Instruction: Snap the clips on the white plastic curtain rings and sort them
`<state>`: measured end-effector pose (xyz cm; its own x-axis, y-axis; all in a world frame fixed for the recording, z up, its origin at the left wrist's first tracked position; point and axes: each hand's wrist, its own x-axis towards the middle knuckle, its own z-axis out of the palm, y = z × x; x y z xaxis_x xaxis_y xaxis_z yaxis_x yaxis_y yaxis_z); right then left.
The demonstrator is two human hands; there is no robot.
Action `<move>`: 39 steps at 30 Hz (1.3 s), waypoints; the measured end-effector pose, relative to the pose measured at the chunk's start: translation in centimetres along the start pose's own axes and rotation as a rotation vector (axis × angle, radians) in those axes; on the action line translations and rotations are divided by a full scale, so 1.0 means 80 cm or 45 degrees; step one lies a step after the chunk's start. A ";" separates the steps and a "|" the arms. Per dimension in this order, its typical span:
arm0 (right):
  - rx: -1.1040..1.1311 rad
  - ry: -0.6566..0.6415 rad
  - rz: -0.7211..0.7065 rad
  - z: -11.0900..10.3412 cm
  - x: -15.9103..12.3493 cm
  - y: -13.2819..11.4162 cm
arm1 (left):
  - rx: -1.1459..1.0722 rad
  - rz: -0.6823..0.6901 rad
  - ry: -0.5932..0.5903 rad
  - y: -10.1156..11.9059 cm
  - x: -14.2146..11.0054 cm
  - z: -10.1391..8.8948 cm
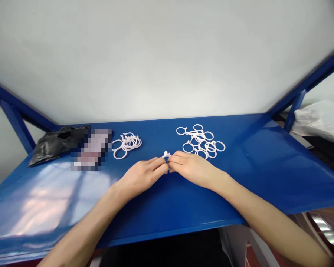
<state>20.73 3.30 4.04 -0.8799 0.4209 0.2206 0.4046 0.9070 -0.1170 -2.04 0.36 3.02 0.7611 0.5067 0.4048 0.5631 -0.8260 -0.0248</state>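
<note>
Near the middle of the blue table, my left hand (147, 173) and my right hand (193, 167) meet with their fingertips closed on one white plastic ring (166, 154). The ring's small knob end shows above the fingers; most of its loop is hidden behind them. Beyond my right hand lies a loose pile of several white rings (202, 138), each with a small knob. A tighter cluster of similar white rings (130, 142) rests beyond my left hand, to the left.
A black plastic bag (58, 142) and a blurred flat object (93, 148) lie at the table's left. The blue table (156, 207) meets a pale wall (161, 63) behind. Blue frame bars slope up at both sides. A clear plastic bag (321, 118) sits off the right end.
</note>
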 end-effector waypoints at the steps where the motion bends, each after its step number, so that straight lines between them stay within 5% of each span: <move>1: -0.008 -0.018 -0.003 0.003 0.001 0.001 | 0.010 -0.002 -0.010 0.000 0.000 0.002; 13: -0.387 0.189 0.194 0.025 0.017 -0.008 | 0.248 -0.256 0.085 -0.001 0.005 0.024; 18: -0.251 0.187 0.050 0.021 0.015 0.006 | 0.123 -0.240 0.066 -0.014 -0.004 0.029; 23: -0.186 0.380 0.237 -0.002 0.002 0.026 | 0.208 -0.592 0.189 -0.041 -0.017 0.022; 27: -0.353 0.220 0.710 -0.021 -0.018 0.060 | 0.336 -0.945 0.279 -0.059 -0.019 0.006; 30: -0.391 0.078 0.975 -0.029 -0.035 0.086 | 0.362 -1.070 0.207 -0.065 -0.021 0.000; 35: -0.211 -0.002 0.945 -0.033 -0.048 0.102 | 0.479 -1.005 -0.018 -0.068 -0.028 0.002; 39: -0.130 0.057 0.883 -0.033 -0.046 0.100 | 0.597 -0.934 0.005 -0.067 -0.030 0.001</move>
<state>27.86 9.02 4.86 -0.4000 0.9010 0.1677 0.8921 0.4247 -0.1542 -6.86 3.57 2.13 0.1538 0.8697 0.4690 0.9860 -0.1043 -0.1299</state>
